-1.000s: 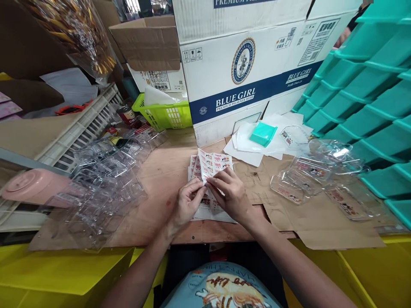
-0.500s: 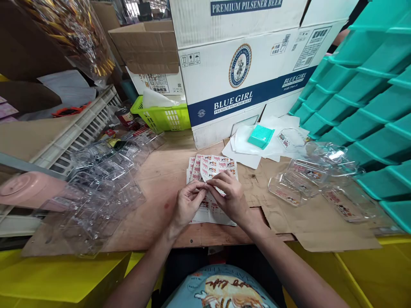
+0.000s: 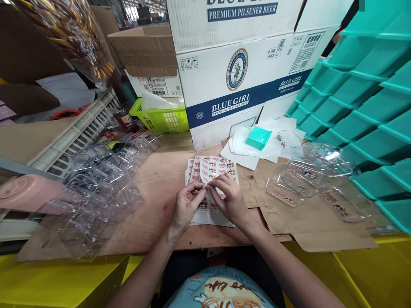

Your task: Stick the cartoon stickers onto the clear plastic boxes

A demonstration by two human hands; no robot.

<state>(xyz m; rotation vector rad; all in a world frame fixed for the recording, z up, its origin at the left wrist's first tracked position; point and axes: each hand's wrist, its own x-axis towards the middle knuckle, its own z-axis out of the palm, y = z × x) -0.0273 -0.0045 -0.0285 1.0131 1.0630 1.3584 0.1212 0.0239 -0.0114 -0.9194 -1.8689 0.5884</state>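
Note:
Both hands meet over a small pile of printed sticker sheets (image 3: pixel 218 166) on the wooden table. My left hand (image 3: pixel 189 205) pinches the curled edge of the top sheet between thumb and forefinger. Close against it, my right hand (image 3: pixel 228 196) pinches the same edge from the other side. The fingertips nearly touch and hide the exact spot they grip. Rows of small red and orange cartoon prints cover the sheets. To the right lie clear plastic cases (image 3: pixel 285 192), some with cartoon stickers on them.
More clear plastic cases (image 3: pixel 102 188) are heaped at left beside a pink bottle (image 3: pixel 28 190). A green basket (image 3: pixel 163 119) and white beer cartons (image 3: pixel 231 81) stand behind. A teal packet (image 3: pixel 258 137) rests on white papers (image 3: pixel 239 147). Stacked teal trays (image 3: pixel 369 115) line the right side.
The view has shifted slightly. Both hands keep their pinch on the sheet edge, with only small finger movement.

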